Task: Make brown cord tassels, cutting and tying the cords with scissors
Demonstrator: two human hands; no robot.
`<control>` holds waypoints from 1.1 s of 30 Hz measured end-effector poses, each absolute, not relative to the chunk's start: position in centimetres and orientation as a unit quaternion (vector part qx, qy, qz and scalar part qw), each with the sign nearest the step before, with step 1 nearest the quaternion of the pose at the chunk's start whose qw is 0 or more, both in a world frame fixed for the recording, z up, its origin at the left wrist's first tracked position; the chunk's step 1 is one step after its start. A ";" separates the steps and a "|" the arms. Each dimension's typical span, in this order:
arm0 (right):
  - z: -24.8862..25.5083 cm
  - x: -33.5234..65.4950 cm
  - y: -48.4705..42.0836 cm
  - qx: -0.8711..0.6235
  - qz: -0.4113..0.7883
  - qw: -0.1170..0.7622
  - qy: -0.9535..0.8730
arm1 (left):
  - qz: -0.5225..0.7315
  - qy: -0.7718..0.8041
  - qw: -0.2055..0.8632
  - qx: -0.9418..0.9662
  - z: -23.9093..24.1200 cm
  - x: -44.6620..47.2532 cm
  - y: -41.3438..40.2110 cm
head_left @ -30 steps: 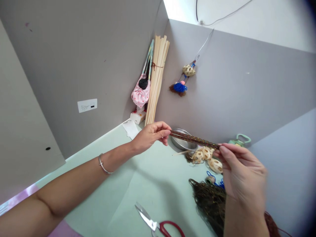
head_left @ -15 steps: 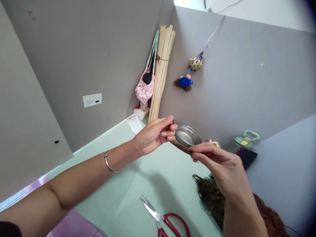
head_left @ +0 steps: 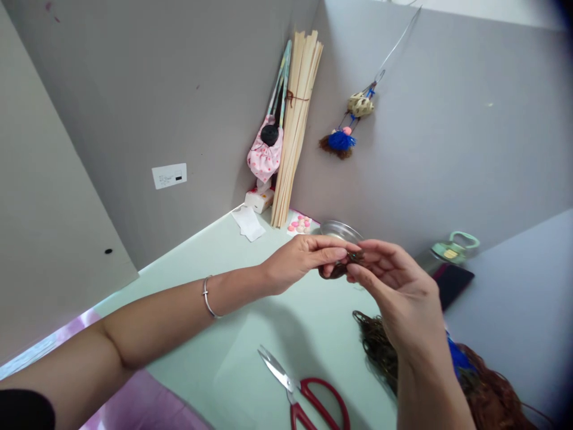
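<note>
Both of my hands meet over the pale green table, pinching a small bundle of dark brown cord (head_left: 333, 271). It bends in a loop under my fingers. My left hand (head_left: 308, 258) holds it between thumb and fingers, and a silver bangle sits on that wrist. My right hand (head_left: 400, 283) grips the bundle's other end with thumb and fingertips. Part of the cord is hidden by the fingers. Below lie red-handled scissors (head_left: 293, 385), blades apart. Beneath my right forearm spreads a heap of dark olive cord (head_left: 378, 346), with reddish-brown cord (head_left: 492, 382) beside it.
Behind my hands stands a metal bowl (head_left: 342, 229), near pink beads (head_left: 299, 224). Wooden strips (head_left: 296, 131) lean in the corner beside a pink pouch (head_left: 265, 156). A green-lidded bottle (head_left: 452, 251) and a dark phone-like slab (head_left: 454, 285) are at right. An ornament (head_left: 360, 105) hangs on the wall.
My hands have come together, and the cord bundle, stretched between them before, is now folded into a loop. My left hand has shifted right and turned. The view has tilted slightly.
</note>
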State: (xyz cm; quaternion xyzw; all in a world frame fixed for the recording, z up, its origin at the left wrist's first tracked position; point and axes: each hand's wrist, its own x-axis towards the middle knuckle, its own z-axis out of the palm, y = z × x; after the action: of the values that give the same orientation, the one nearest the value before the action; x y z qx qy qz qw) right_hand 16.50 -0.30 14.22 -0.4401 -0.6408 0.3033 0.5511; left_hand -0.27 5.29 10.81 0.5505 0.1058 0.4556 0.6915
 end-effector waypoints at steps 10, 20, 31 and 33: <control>13.4 15.8 0.4 -0.449 0.275 0.589 -0.613 | 0.472 0.133 0.649 0.581 10.2 0.3 4.5; 12.9 16.5 1.0 -0.444 0.257 0.626 -0.587 | 0.445 0.043 0.729 0.518 10.8 0.5 4.2; 13.9 17.5 0.2 -0.432 0.235 0.587 -0.643 | 0.535 0.051 0.791 0.291 11.4 -1.0 6.9; 14.1 17.2 -0.2 -0.418 0.228 0.511 -0.715 | 0.548 0.050 0.794 0.258 11.9 -1.5 7.1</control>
State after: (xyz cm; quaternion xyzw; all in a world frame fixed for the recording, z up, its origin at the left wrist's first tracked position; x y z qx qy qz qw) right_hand 17.18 -0.18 14.11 -0.4182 -0.7154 0.2284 0.5110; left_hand -1.49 7.11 11.89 0.2578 0.0503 0.5484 0.7939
